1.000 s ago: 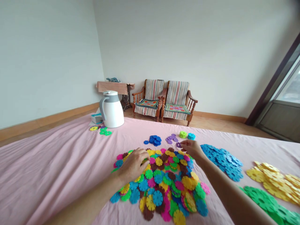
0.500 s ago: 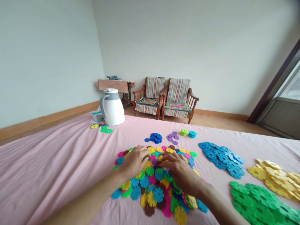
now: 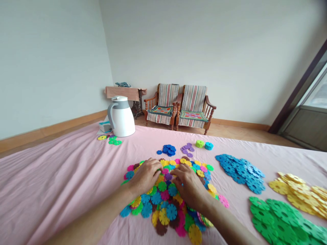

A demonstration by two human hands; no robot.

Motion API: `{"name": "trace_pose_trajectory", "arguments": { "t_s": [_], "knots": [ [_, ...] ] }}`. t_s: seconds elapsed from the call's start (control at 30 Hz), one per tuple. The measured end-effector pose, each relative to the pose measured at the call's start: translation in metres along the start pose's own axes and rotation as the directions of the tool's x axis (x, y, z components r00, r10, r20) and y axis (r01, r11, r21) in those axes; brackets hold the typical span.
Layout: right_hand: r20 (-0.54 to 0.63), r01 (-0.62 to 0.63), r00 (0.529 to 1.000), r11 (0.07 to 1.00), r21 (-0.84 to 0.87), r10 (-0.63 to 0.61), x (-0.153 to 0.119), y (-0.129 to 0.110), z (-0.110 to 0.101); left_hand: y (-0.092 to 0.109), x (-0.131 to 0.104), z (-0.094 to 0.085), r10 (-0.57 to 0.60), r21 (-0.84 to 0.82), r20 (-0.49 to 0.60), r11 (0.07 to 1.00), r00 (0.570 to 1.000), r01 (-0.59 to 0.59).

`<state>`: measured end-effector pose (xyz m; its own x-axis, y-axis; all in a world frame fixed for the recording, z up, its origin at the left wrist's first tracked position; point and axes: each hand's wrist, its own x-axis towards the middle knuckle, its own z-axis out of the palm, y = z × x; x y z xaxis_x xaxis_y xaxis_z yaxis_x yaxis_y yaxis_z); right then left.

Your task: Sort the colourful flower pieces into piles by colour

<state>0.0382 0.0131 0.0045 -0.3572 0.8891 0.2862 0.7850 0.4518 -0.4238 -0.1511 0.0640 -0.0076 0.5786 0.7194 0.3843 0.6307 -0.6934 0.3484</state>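
A mixed heap of plastic snowflake discs [image 3: 163,215] in yellow, blue, pink, green, brown and purple lies before me. My left hand [image 3: 148,172] rests over the heap's far left part, fingers bent together and thumb close beneath them. Whatever its fingertips may pinch is hidden. Over the right part is my right hand [image 3: 189,185], palm down. Its fingers are loosely bent and apart, with the fingertips pointing left at the discs; I see nothing held in it. A purple disc [image 3: 168,176] lies between the two hands.
Sorted discs lie around: dark blue [image 3: 168,149], purple [image 3: 187,149], light blue [image 3: 240,173], yellow [image 3: 296,192] and green [image 3: 281,217]. Two small disc stacks [image 3: 204,145] stand beyond. A white jug [image 3: 122,117] stands far left on the pink cloth [image 3: 63,173]. Two armchairs [image 3: 178,109] are behind.
My right hand has shifted left and slightly inward across the heap, uncovering pink and yellow discs at its right edge. My left hand stays almost in place.
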Motion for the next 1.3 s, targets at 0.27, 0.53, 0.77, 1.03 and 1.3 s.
{"name": "trace_pose_trajectory", "arguments": {
  "t_s": [0.27, 0.53, 0.77, 1.03, 1.3],
  "knots": [
    [0.11, -0.066, 0.991, 0.992, -0.111, 0.079, 0.027, 0.004, 0.006, 0.001, 0.002, -0.003, -0.013, 0.015, 0.008, 1.0, 1.0, 0.013],
    [0.177, -0.126, 0.972, 0.977, -0.175, 0.157, 0.034, -0.006, 0.005, 0.001, 0.002, -0.003, -0.016, -0.009, 0.003, 1.0, 1.0, 0.016],
    [0.155, -0.174, 0.97, 0.979, -0.105, 0.189, 0.04, 0.001, 0.009, 0.001, 0.002, -0.003, -0.006, -0.014, -0.014, 1.0, 1.0, 0.006],
    [-0.031, -0.297, 0.953, 0.952, 0.079, 0.3, 0.04, 0.028, 0.002, -0.001, 0.001, -0.002, -0.012, 0.002, -0.017, 1.0, 1.0, 0.012],
    [-0.225, -0.487, 0.812, 0.837, 0.247, 0.539, 0.051, 0.098, -0.031, -0.001, 0.001, -0.002, -0.013, 0.0, -0.026, 1.0, 1.0, 0.013]
  ]
}}
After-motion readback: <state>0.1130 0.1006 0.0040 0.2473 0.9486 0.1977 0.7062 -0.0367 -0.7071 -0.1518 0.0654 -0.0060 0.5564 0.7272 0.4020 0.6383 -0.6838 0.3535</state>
